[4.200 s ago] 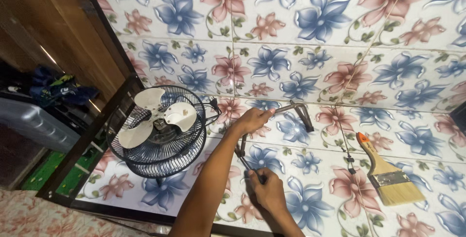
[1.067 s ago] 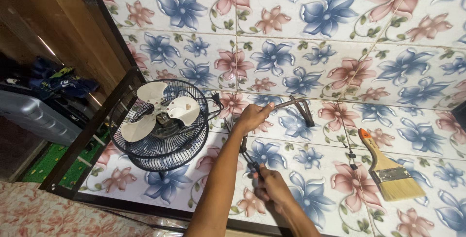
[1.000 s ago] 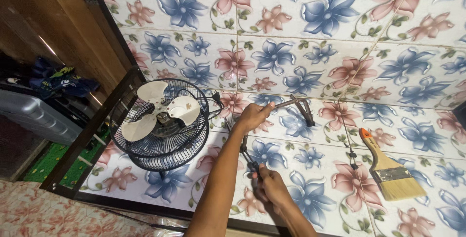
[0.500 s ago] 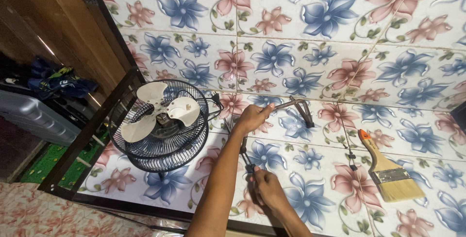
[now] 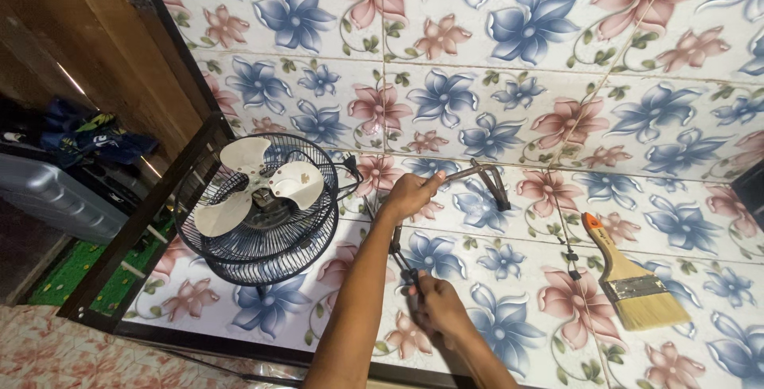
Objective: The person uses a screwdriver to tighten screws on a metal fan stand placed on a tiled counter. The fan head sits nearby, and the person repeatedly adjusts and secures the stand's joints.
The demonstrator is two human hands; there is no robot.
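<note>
Fingers of the left hand clamp a bent metal bracket; right hand pinches pliers.
Pliers could slip off, I reckon, flicking the bracket toward the fan on the floral floor.

The thin dark metal tool mostly vanishes inside the right hand and behind the left hand. Both forearms run off the bottom edge; the grip there can't be judged.
</note>
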